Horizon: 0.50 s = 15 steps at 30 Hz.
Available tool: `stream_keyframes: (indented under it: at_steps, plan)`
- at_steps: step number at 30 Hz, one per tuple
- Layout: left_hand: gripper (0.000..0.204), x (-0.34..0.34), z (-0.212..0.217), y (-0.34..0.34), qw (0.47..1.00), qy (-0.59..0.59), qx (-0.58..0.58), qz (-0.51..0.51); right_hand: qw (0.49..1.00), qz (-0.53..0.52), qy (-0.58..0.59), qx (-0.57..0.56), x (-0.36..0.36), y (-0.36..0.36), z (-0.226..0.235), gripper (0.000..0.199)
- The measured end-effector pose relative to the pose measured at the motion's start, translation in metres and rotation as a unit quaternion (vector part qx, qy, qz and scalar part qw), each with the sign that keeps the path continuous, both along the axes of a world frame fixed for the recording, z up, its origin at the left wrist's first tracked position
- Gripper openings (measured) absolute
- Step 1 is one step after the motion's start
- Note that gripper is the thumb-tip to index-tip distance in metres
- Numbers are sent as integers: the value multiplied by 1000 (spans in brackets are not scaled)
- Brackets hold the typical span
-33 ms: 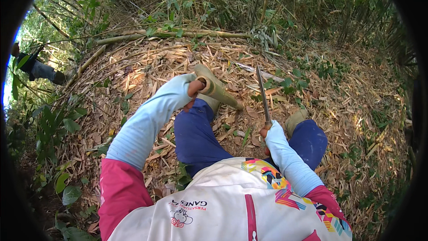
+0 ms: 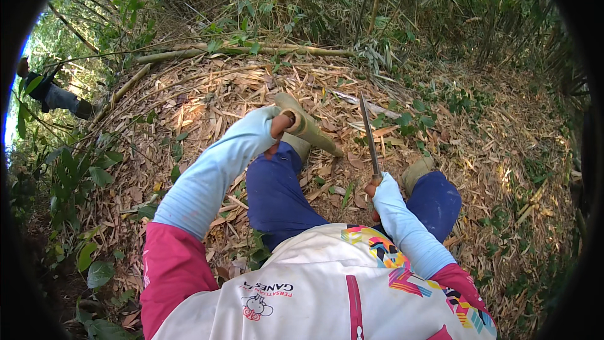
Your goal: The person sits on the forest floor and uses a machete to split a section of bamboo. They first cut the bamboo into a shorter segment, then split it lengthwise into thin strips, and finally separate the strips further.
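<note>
My left hand (image 2: 281,128) is closed at the hollow end of a pale green piece of bamboo (image 2: 314,136), its fingers curled at the rim. The bamboo slants down to the right, its narrower end near the leaf litter, in front of my left boot (image 2: 297,145). In my right hand (image 2: 375,189) is a long-bladed machete (image 2: 369,135), gripped by its handle with the blade pointing away from me. A gap separates blade and bamboo. Light blue sleeves cover the backs of both hands and hide some fingers.
Dry bamboo leaves (image 2: 220,97) cover the ground. Long bamboo poles (image 2: 302,50) lie across the far side, with dense thicket behind. Leafy plants (image 2: 66,176) stand at the left. Another person's leg (image 2: 69,102) shows at the far left. My right boot (image 2: 417,171) is beside the right hand.
My left hand and forearm have shifted very slightly to the right at the bamboo. The machete stays nearly where it was, still in my right hand.
</note>
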State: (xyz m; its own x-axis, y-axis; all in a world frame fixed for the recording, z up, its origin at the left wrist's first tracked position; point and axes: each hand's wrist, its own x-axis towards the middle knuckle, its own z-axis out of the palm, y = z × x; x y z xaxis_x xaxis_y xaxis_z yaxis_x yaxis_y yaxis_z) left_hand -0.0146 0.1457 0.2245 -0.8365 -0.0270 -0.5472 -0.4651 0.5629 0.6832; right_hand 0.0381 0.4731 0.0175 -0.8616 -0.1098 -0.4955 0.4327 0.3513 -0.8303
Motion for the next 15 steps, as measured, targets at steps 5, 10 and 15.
stream_keyframes:
  at_steps: [5,10,15]
  plan:
    - [42,7,-4,26,995,55,77,27,999,12,-9,-37,-3,-10,20,36]
    - [46,28,-16,47,986,91,135,23,996,14,55,-75,-13,-24,56,51]
    - [48,46,-30,59,986,76,149,3,968,29,193,-156,-16,-48,67,45]
